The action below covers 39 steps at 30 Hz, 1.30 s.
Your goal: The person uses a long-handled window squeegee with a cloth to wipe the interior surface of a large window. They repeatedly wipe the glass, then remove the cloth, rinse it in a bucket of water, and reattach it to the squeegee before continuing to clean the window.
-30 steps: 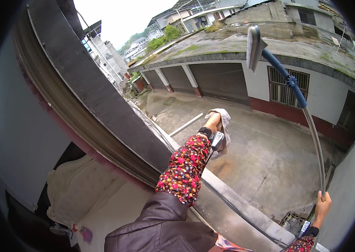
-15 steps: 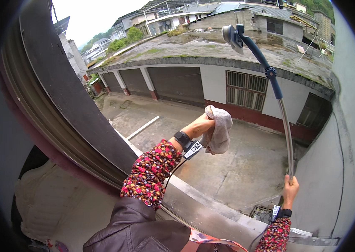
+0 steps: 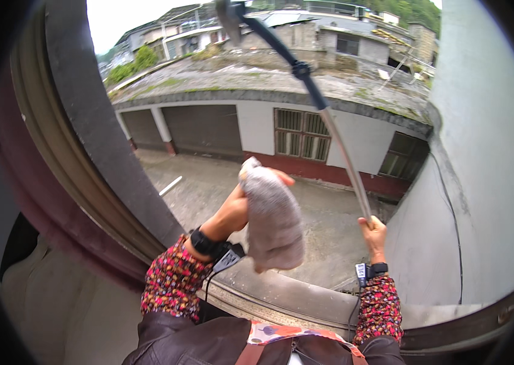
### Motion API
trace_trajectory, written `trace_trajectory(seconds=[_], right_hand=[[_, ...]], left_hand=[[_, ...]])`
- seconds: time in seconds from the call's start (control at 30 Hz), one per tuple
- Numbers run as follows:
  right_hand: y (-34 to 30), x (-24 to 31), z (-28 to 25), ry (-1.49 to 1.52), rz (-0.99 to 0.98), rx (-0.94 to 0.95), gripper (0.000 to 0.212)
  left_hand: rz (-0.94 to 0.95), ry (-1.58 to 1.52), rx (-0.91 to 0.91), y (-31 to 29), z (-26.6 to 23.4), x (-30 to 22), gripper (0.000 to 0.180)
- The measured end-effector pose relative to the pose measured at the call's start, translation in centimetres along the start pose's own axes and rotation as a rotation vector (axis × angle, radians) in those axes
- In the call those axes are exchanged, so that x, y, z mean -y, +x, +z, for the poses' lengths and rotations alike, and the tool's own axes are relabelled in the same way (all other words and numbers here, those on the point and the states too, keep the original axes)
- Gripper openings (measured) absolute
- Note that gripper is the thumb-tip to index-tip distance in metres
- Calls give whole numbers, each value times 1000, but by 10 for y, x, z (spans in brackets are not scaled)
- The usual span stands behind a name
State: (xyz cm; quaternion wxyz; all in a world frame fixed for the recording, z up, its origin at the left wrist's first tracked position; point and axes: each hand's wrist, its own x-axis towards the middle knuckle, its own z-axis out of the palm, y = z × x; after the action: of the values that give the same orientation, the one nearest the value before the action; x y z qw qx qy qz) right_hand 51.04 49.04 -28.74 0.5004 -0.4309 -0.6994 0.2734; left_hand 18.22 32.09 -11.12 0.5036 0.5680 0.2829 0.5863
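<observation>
A crumpled grey-white cleaning cloth (image 3: 274,222) hangs from my left hand (image 3: 231,213), outside the window opening. Some fingers are behind the cloth, and a fingertip shows past its upper right side. My right hand (image 3: 374,236) is closed round the lower end of the metal pole of a long-handled window cleaning tool (image 3: 345,152). The pole slants up and left into a dark blue curved neck with a round joint. At the picture's top edge, the tool's head is partly cut off and blurred.
The window frame (image 3: 96,188) runs along my left, with a pinkish curtain (image 3: 44,201) beside it. Below my arms lies the sill (image 3: 293,295). A pale wall (image 3: 482,152) rises at right. Across a concrete yard stands a low building (image 3: 251,125).
The view has turned to the right. My left hand and the cloth have come nearer, with the cloth hanging longer. The tool has swung left, its head now at the top edge.
</observation>
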Motion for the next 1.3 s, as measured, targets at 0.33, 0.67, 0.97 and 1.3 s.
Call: trace_trajectory(seconds=[0.33, 0.67, 0.97, 1.3], right_hand=[[24, 135, 11, 335, -5, 30, 45], [17, 158, 3, 516, 118, -178, 43], [-86, 192, -9, 730, -44, -253, 33], [-183, 321, -48, 317, 121, -334, 40]], left_hand=[[-49, -72, -24, 20, 56, -26, 32], [91, -249, 164, 77, 77, -4, 29], [126, -281, 507, 50, 115, -19, 29], [99, -339, 805, 18, 152, -48, 44]])
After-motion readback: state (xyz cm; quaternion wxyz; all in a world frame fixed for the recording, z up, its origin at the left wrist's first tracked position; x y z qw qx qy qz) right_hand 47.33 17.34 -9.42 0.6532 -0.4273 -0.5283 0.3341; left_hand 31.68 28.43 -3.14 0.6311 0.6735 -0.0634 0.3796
